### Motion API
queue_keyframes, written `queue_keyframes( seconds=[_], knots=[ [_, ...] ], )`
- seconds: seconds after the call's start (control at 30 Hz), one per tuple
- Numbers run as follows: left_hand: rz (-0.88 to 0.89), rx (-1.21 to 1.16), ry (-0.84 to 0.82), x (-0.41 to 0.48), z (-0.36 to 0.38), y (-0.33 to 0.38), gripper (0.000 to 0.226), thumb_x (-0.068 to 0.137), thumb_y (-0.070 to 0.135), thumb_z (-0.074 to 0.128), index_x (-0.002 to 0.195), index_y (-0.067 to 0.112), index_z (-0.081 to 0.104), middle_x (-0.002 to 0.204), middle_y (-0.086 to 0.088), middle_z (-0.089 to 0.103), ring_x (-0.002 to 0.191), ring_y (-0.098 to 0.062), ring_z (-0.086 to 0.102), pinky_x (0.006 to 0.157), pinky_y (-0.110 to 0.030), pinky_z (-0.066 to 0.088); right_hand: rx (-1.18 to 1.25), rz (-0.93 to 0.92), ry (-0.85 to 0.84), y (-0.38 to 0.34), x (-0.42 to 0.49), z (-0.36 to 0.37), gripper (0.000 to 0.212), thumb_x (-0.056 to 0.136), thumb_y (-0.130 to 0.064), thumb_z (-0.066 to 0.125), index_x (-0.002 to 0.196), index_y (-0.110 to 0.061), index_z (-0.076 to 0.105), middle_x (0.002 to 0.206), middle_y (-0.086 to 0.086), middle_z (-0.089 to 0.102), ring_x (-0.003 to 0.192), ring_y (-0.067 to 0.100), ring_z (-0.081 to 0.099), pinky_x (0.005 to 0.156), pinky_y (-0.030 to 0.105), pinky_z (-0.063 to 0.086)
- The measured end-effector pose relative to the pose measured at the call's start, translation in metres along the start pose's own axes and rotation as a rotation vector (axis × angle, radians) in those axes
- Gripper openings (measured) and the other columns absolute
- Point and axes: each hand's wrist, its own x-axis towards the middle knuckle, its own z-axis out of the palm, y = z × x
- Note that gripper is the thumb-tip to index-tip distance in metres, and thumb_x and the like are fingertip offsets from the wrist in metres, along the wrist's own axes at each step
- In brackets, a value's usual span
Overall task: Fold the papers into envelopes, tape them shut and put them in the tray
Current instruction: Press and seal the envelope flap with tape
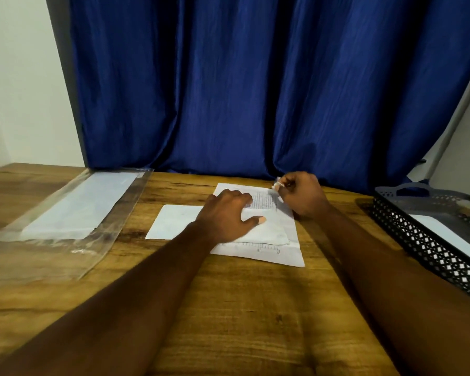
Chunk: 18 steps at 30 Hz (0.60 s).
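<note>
A printed white sheet (pixel 266 249) lies on the wooden table in front of me, with a smaller folded white piece (pixel 269 233) on top of it. My left hand (pixel 228 215) presses flat on the sheet and the folded piece. My right hand (pixel 300 192) is at the sheet's far right corner, its fingers curled and pinching something small and pale; I cannot tell if it is tape or the paper's corner. A plain white paper (pixel 171 221) lies partly under my left hand, to the left. The dark perforated tray (pixel 418 237) stands at the right with a white envelope (pixel 445 234) inside.
A clear plastic sleeve (pixel 65 221) holding white sheets lies at the left of the table. A blue curtain (pixel 255 90) hangs right behind the table's far edge. Bare wood (pixel 242 308) stretches between my forearms near the front edge.
</note>
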Motion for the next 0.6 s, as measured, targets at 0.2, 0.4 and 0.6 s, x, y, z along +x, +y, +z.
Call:
queue_keyframes(
  seconds=[0.2, 0.4, 0.6],
  knots=[
    [0.002, 0.072, -0.058, 0.005, 0.000, 0.005, 0.072, 0.093, 0.078, 0.042, 0.146, 0.030, 0.052, 0.154, 0.002, 0.051, 0.140, -0.022, 0.044, 0.115, -0.052, 0.036, -0.223, -0.005, -0.033, 0.021, 0.034, 0.004, 0.016, 0.100, -0.027, 0.069, 0.112, -0.023, 0.079, 0.110, 0.001, 0.077, 0.094, 0.019, 0.068, 0.088, 0.034, 0.058],
    [-0.004, 0.075, -0.058, 0.010, 0.002, 0.005, 0.071, 0.092, 0.078, 0.047, 0.146, 0.030, 0.053, 0.154, 0.002, 0.050, 0.140, -0.022, 0.043, 0.115, -0.050, 0.035, -0.233, 0.071, -0.078, 0.026, 0.047, 0.010, 0.007, 0.099, -0.028, 0.070, 0.104, -0.026, 0.074, 0.102, 0.000, 0.073, 0.090, 0.019, 0.066, 0.088, 0.036, 0.057],
    [-0.009, 0.050, -0.065, 0.012, 0.004, 0.004, 0.069, 0.092, 0.076, 0.050, 0.145, 0.032, 0.054, 0.155, 0.003, 0.050, 0.142, -0.021, 0.042, 0.116, -0.050, 0.032, -0.281, 0.039, -0.009, 0.029, 0.037, 0.011, 0.008, 0.096, -0.027, 0.070, 0.091, -0.031, 0.066, 0.092, -0.003, 0.066, 0.087, 0.021, 0.058, 0.096, 0.041, 0.048]
  ],
)
